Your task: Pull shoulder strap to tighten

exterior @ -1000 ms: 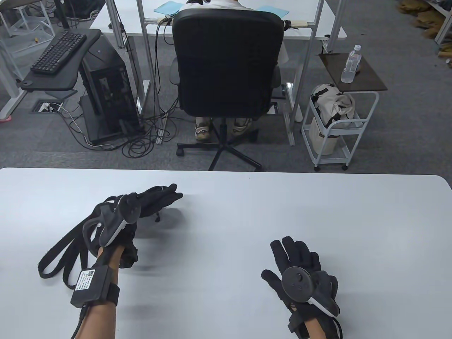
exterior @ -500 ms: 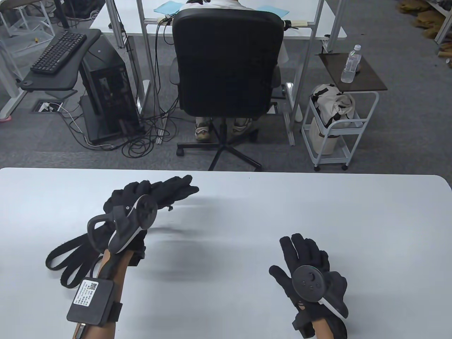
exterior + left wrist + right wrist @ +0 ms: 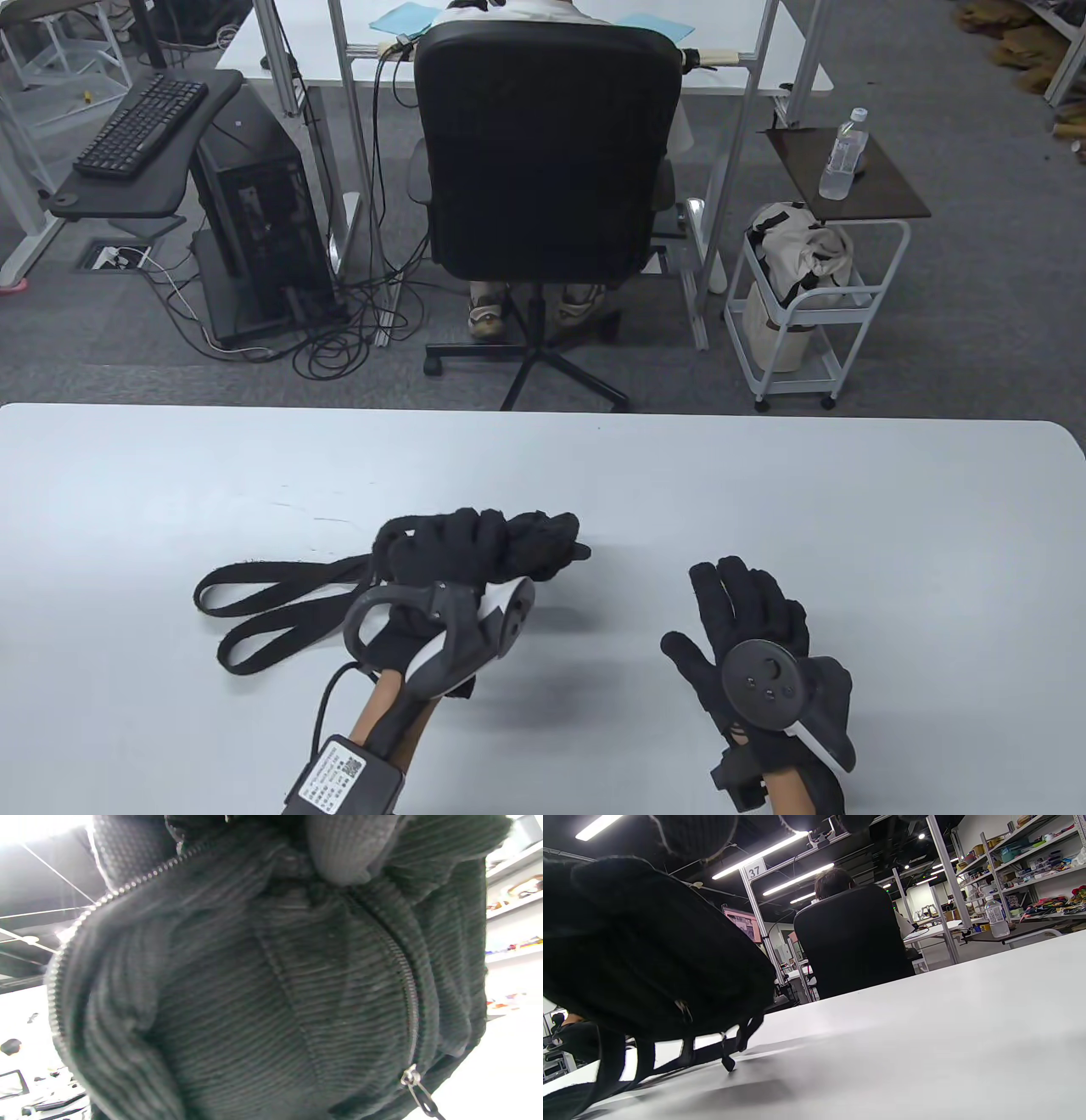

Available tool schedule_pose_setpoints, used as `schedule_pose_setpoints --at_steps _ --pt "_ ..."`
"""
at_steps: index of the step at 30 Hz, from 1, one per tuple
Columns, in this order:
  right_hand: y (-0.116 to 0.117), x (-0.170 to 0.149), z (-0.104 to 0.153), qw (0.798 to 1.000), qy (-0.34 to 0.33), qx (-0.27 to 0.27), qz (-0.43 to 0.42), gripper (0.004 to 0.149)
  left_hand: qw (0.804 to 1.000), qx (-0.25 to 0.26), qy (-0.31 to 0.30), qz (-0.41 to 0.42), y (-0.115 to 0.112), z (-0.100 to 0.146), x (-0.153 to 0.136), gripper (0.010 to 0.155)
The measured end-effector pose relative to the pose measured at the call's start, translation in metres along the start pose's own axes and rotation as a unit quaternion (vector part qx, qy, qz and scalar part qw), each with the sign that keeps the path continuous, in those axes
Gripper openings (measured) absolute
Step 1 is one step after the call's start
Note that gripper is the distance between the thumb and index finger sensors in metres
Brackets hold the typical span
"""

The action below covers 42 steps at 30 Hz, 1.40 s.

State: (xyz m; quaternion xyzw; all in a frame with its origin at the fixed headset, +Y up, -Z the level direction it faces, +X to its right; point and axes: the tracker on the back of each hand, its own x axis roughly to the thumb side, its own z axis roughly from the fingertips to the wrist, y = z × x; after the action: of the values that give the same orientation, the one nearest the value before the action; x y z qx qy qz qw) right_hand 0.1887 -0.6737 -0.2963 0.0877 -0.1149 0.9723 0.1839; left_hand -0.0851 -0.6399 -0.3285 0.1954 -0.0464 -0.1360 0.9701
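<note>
A small black corduroy bag (image 3: 543, 535) is bunched up in my left hand (image 3: 450, 552), which grips it just above the white table (image 3: 764, 475). Its black shoulder strap (image 3: 271, 594) trails in loops on the table to the left. The left wrist view is filled by the bag's ribbed fabric (image 3: 271, 993) and its zipper pull (image 3: 418, 1092). The right wrist view shows the bag (image 3: 649, 955) lifted off the table, with the strap (image 3: 611, 1065) hanging down to it. My right hand (image 3: 738, 594) is spread open and empty, to the right of the bag and apart from it.
Beyond the table's far edge stand an office chair (image 3: 543, 153) with a seated person, a computer tower (image 3: 254, 221) with floor cables, and a white cart (image 3: 814, 297) holding a beige bag. A water bottle (image 3: 844, 153) stands on a small side table.
My left hand has carried the bag to the right and nearer to me, with the strap loops dragging along behind it. My right hand has drifted slightly right and stays open.
</note>
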Motion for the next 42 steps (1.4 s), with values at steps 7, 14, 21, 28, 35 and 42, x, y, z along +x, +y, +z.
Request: schedule_pose_setpoints --at_steps 7,14,21,28,35,42 --pt "0.001 0.002 0.000 1.000 -0.005 0.002 0.001 0.076 0.995 -0.061 -0.077 -0.010 -0.026 0.038 0.047 0.059" --pt "0.002 0.002 0.000 1.000 -0.008 0.001 -0.002 0.076 0.972 -0.176 -0.117 0.104 -0.027 0.056 0.039 0.081" --pt "0.003 0.003 0.000 1.000 -0.011 0.005 0.001 0.076 0.976 -0.139 -0.085 0.144 -0.028 0.036 -0.002 0.072" --pt "0.008 0.004 -0.001 1.000 -0.015 0.022 0.004 0.075 0.957 -0.193 -0.143 0.160 -0.072 0.025 0.009 0.065" --pt "0.014 0.008 -0.002 0.999 -0.027 0.038 0.012 0.075 0.950 -0.229 -0.207 0.055 -0.109 0.017 0.047 0.070" --pt "0.016 0.011 -0.002 0.998 -0.038 0.045 0.013 0.075 0.951 -0.194 -0.239 0.019 -0.121 0.021 0.065 0.060"
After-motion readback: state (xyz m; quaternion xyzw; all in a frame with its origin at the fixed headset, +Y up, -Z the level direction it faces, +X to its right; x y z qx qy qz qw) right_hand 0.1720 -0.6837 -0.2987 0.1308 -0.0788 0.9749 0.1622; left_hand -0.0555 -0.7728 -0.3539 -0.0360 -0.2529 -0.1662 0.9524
